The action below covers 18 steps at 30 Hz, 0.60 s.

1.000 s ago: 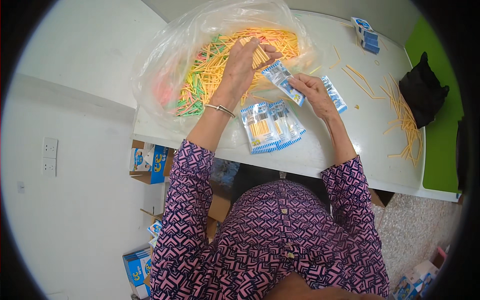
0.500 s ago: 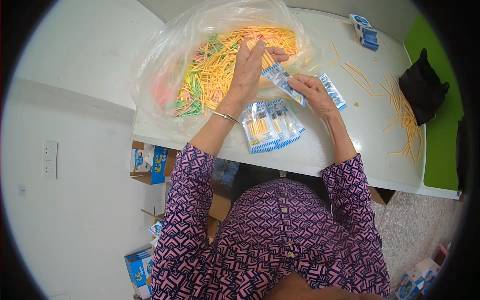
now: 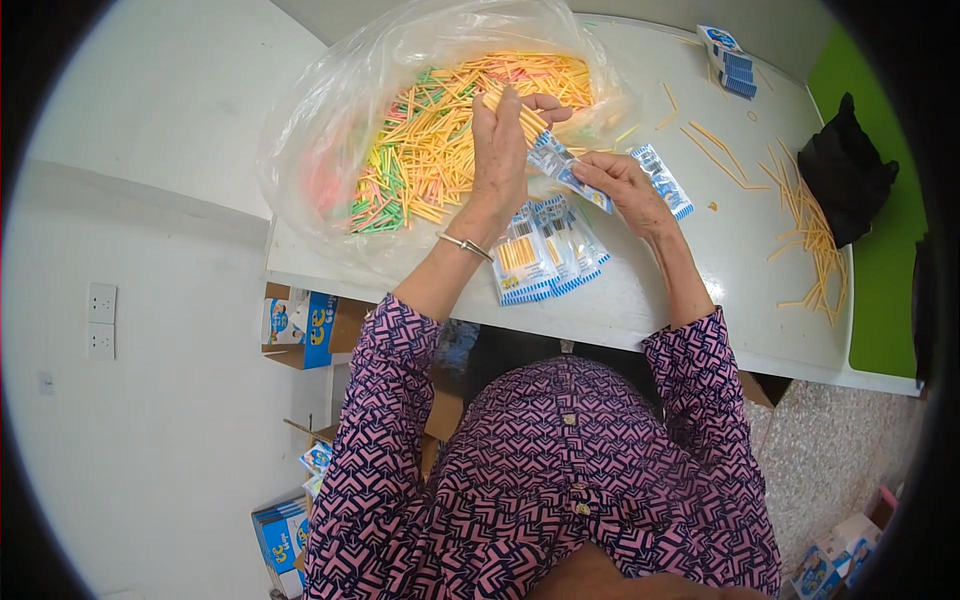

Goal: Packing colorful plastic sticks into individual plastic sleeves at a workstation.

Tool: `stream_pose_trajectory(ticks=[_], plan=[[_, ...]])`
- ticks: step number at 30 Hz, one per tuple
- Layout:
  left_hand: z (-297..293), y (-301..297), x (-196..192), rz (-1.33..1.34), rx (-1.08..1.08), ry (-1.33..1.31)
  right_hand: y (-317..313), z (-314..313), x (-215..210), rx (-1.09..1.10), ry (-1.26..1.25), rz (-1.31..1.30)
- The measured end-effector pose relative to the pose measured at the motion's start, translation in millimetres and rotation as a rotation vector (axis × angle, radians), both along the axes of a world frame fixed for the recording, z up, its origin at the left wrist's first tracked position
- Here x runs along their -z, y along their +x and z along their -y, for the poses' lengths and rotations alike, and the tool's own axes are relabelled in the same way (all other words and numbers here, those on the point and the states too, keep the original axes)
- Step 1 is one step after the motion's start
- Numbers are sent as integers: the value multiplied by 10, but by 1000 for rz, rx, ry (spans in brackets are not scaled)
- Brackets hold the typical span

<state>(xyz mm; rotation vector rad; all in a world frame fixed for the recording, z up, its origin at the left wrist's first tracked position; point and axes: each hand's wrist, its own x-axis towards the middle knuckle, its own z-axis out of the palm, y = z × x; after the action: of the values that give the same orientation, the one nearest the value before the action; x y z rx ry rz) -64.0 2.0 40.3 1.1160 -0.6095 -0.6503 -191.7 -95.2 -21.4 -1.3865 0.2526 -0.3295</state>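
Observation:
My left hand point(image 3: 498, 150) is closed around a small bundle of thin yellow sticks point(image 3: 531, 117). The bundle's lower end meets the mouth of a small blue-and-white clear packet point(image 3: 556, 158); how far the sticks reach inside is hard to see. Thumb and fingers of my right hand point(image 3: 625, 188) pinch that packet. Below my hands, overlapping packets with yellow sticks inside point(image 3: 520, 262) lie near the table's front edge. Another blue-and-white packet point(image 3: 662, 182) lies just beyond my right hand. Behind my left hand, a large clear plastic bag point(image 3: 300, 130) holds many yellow, green and pink sticks point(image 3: 425, 140).
Loose yellow sticks point(image 3: 815, 235) lie at the table's right, next to a black cloth bundle point(image 3: 848, 170). A stack of blue-and-white packets point(image 3: 728, 62) stands at the back right. A green panel point(image 3: 875, 290) edges the table point(image 3: 700, 275). An open carton point(image 3: 300, 330) sits below left.
My left hand has shifted slightly right and down with the stick bundle, closer to the packet. Less of the bundle shows between hand and packet. My right hand stays nearly in place.

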Motion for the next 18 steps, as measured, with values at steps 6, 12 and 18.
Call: stream_pose_trajectory(ticks=[6, 12, 18], plan=[[25, -61, 108, -59, -103, -128, 5, 12, 55, 15, 25, 46], [18, -35, 168, -41, -108, -152, 7, -16, 38, -16, -25, 11], [11, 49, 127, -61, -124, -125, -16, -10, 11, -25, -53, 27]])
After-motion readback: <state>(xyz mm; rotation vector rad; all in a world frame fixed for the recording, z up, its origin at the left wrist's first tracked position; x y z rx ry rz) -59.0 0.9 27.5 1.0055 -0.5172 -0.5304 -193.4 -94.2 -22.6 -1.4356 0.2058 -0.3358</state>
